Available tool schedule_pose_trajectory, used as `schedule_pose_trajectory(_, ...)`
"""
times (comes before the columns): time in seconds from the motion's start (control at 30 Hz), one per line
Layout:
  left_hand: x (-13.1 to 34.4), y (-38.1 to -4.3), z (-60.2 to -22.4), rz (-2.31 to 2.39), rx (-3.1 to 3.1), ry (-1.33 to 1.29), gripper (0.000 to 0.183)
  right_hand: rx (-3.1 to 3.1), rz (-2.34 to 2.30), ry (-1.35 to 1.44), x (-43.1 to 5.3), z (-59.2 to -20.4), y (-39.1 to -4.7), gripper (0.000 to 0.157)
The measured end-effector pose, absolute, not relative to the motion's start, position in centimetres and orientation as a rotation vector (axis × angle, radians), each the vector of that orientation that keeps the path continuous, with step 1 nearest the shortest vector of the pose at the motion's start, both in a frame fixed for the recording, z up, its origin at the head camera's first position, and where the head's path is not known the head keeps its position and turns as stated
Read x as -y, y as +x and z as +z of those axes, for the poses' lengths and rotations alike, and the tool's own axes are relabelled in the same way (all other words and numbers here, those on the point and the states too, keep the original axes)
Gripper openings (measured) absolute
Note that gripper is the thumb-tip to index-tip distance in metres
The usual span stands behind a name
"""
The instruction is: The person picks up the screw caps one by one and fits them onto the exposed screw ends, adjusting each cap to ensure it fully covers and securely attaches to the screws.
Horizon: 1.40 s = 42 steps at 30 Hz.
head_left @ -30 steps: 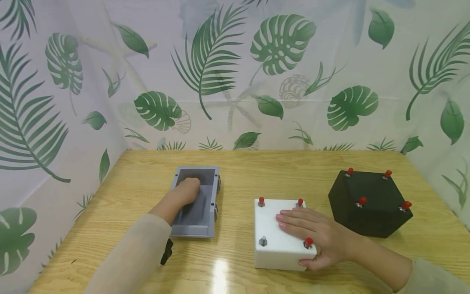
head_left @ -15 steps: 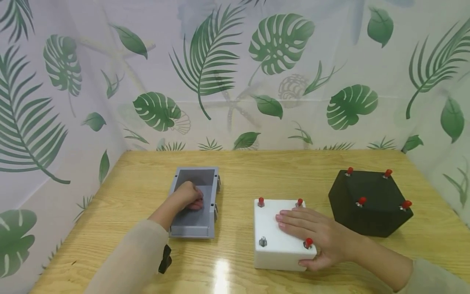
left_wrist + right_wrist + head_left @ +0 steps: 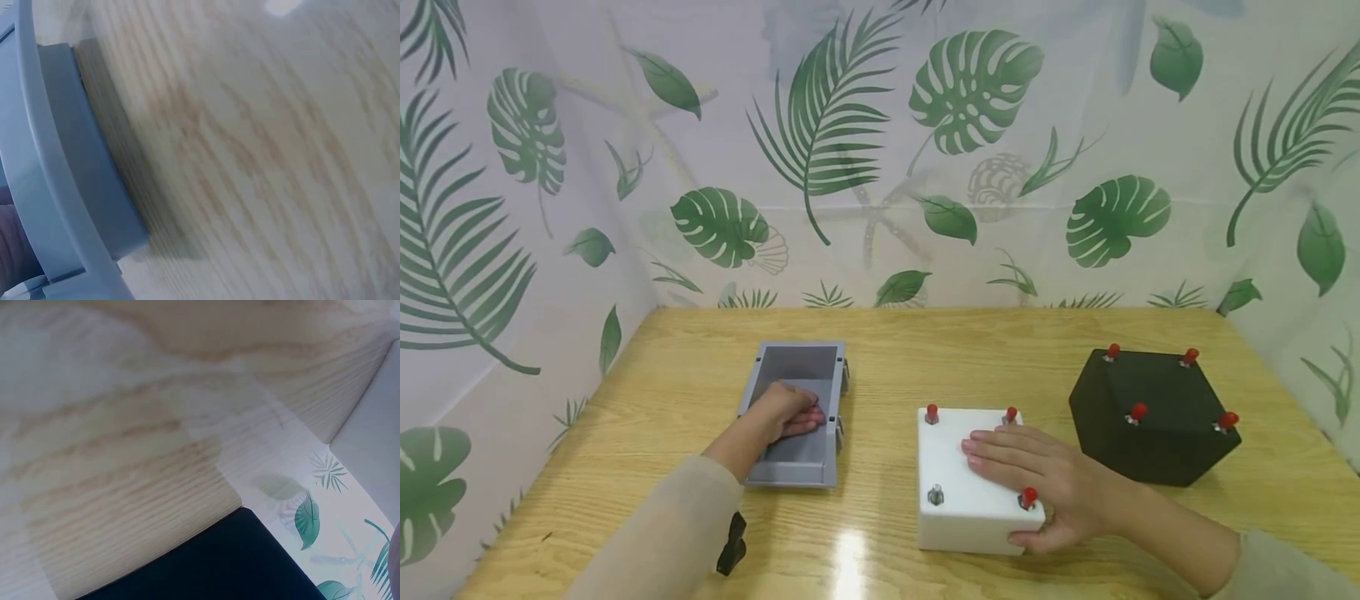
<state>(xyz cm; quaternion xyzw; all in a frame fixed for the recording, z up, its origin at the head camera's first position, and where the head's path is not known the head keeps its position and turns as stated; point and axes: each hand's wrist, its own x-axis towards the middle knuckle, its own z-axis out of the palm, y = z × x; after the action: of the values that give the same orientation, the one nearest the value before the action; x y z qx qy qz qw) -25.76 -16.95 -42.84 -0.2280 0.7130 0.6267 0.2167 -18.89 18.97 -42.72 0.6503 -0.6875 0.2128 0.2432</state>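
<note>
My left hand (image 3: 786,408) is inside a grey plastic bin (image 3: 796,475), its fingers curled with the tips close together. No object shows between those fingers. In the left wrist view the bin's wall (image 3: 50,156) fills the left side, with a bit of the hand (image 3: 15,244) behind it. My right hand (image 3: 1045,475) rests on a white box (image 3: 955,450), straight fingers across the top and thumb against its near right side. Red caps (image 3: 932,412) cover three of the box's corner posts; the near left metal post (image 3: 936,494) is bare.
A black box (image 3: 1180,383) with red-capped posts stands to the right, beyond the right forearm; part of it (image 3: 212,562) shows in the right wrist view. Everything stands on a wooden table (image 3: 880,358), enclosed by a leaf-patterned cloth (image 3: 865,167).
My left hand has risen from deep in the bin and shifted slightly right and nearer, bringing its curled fingers into sight. The right hand and both boxes have stayed in place.
</note>
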Motion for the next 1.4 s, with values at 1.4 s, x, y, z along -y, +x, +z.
schedule_pose_trajectory(1.4, 18.7, -25.4, -37.3, 1.952, -1.761, -0.359, 0.039, 1.84, 0.609, 1.771, -18.8, -42.5, -18.8, 0.066)
